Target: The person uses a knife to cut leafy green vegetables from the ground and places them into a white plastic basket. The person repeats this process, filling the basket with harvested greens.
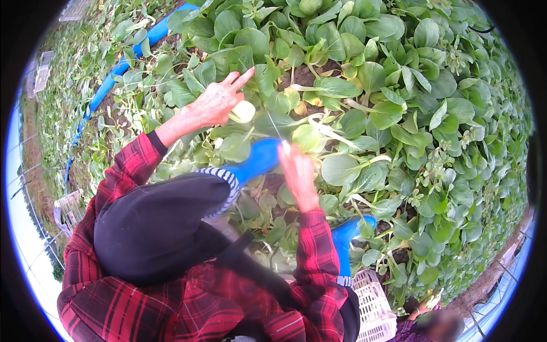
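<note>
My left hand (218, 100) is among the leaves left of centre, its index finger stretched out and other fingers curled. Against the curled fingers shows the pale, rounded stem base of a bok choy (243, 112), which the hand appears to grip; its leaves merge with the plants around. In my right hand (298, 171) is a knife with a thin blade (273, 123), the handle mostly hidden by the fingers. The blade points up and left, over a broad leaf and short of the pale base. Loose bok choy plants (335, 132) lie right of the knife.
Dense bok choy (427, 107) grows ahead and right. My blue boots (260, 158) stand among the plants. A blue hose (111, 79) runs along the left. A white plastic crate (374, 303) stands by my right leg, near another person (440, 325). More crates (70, 209) are at left.
</note>
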`<state>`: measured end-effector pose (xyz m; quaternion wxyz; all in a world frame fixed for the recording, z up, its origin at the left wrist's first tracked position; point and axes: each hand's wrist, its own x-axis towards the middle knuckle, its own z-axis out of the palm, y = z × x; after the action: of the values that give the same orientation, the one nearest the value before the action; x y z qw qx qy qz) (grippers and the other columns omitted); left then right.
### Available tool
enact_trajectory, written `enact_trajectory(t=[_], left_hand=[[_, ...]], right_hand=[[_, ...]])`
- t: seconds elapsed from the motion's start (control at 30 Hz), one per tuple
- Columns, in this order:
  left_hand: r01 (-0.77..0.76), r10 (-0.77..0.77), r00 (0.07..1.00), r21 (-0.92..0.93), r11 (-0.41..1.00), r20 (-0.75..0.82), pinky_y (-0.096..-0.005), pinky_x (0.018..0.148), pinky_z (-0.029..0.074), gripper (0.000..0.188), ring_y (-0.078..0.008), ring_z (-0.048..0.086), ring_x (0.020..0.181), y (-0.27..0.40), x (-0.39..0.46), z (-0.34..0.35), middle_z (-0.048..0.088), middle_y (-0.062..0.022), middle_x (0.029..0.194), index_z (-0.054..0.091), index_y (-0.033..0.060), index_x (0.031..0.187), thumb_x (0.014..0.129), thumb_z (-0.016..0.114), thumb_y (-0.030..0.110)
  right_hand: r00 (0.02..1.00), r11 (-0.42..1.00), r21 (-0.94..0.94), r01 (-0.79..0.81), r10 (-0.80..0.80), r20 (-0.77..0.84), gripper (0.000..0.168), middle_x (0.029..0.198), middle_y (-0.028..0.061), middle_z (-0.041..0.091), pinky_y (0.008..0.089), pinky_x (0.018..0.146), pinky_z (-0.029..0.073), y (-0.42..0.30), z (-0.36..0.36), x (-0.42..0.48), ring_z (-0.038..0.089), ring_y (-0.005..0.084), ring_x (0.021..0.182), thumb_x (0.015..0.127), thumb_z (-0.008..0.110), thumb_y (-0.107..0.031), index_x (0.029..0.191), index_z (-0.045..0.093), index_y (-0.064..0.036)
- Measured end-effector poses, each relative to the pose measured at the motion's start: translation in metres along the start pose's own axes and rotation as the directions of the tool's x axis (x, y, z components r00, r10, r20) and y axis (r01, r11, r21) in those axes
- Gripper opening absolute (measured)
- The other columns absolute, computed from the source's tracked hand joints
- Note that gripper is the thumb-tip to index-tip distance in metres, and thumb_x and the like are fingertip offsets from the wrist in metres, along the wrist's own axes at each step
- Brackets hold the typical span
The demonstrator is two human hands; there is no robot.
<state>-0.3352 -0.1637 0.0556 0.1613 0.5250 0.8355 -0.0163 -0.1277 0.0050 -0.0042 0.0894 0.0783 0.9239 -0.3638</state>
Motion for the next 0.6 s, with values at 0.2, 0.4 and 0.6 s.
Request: enact_trajectory(t=[0.2, 0.4, 0.6], left_hand=[[-0.082, 0.082, 0.996, 0.023, 0.996, 0.023, -0.0328, 0.061, 0.051, 0.028, -0.0270, 0.049, 0.094, -0.023, 0.006, 0.003, 0.038, -0.0179, 0.133, 0.063, -0.0004, 0.075, 0.048, 0.064, 0.003], [-0.063, 0.063, 0.998, 0.014, 0.998, 0.001, -0.0341, 0.058, 0.051, 0.024, -0.0281, 0.050, 0.091, -0.023, 0.002, 0.003, 0.042, -0.0182, 0.130, 0.059, -0.0018, 0.073, 0.049, 0.060, 0.001], [-0.085, 0.085, 0.996, -0.010, 0.996, -0.042, -0.0344, 0.058, 0.052, 0.020, -0.0292, 0.051, 0.089, -0.008, -0.004, 0.010, 0.048, -0.0225, 0.120, 0.056, -0.0061, 0.072, 0.053, 0.057, -0.002]], right_hand=[[0.988, 0.973, 0.231, -0.023, 0.057, -0.144, 0.028, 0.058, 0.0207, 0.055, 0.0430, 0.049, 0.044, -0.022, 0.007, 0.039, 0.057, 0.0353, 0.054, 0.087, 0.054, -0.024, 0.076, 0.052, 0.001], [0.947, 0.944, 0.299, -0.143, 0.218, -0.234, 0.026, 0.063, 0.0213, 0.058, 0.0439, 0.052, 0.044, -0.010, 0.018, 0.061, 0.058, 0.0370, 0.059, 0.088, 0.052, -0.023, 0.080, 0.054, 0.002], [0.895, 0.845, 0.442, -0.302, 0.411, -0.174, 0.032, 0.058, 0.0166, 0.053, 0.0369, 0.046, 0.040, 0.033, 0.032, 0.042, 0.054, 0.0250, 0.050, 0.091, 0.047, -0.026, 0.085, 0.056, 0.004]])
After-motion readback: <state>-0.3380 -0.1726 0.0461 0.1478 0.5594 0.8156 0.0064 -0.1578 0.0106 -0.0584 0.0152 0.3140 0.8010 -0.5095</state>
